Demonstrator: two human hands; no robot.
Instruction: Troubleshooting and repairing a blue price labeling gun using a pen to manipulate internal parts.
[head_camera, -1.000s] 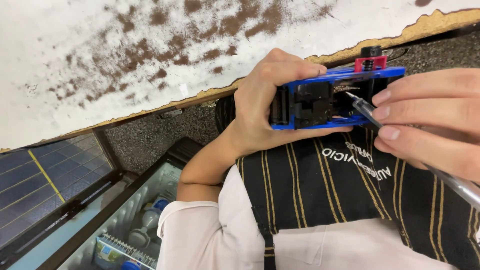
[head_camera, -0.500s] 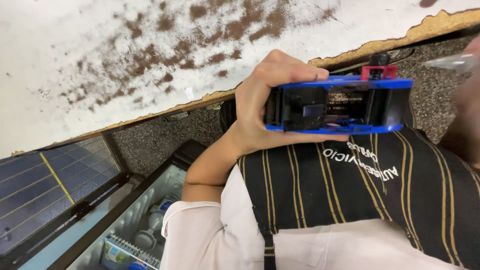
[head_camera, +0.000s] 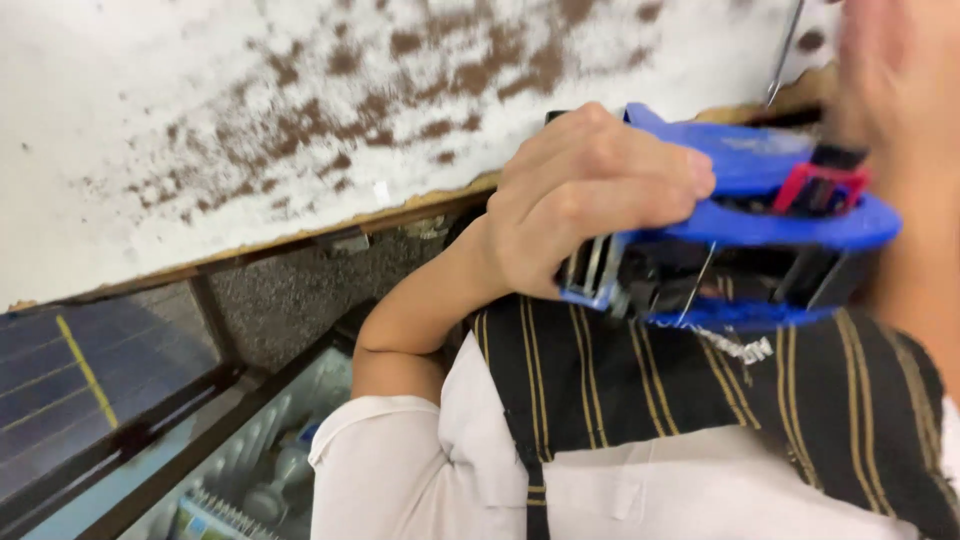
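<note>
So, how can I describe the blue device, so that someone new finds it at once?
Start at the black apron with gold stripes. Just above it, the left hand grips the blue device. It is the only bright blue plastic frame, with a small red part on top.

The right hand (head_camera: 900, 130) is a blur at the right edge, cut off by the frame, so whether its fingers grip anything cannot be told. A thin metal rod (head_camera: 787, 50) runs out past the top edge just beside it; its upper end and whatever holds it are out of sight. The left hand (head_camera: 580, 200) covers the near end of the blue plastic device (head_camera: 770, 225), hiding what lies under the palm. The dark parts inside the device are smeared by motion and too unclear to make out. Bottom left, the contents of the open box (head_camera: 250, 480) are small, blurred and cut by the lower edge.
</note>
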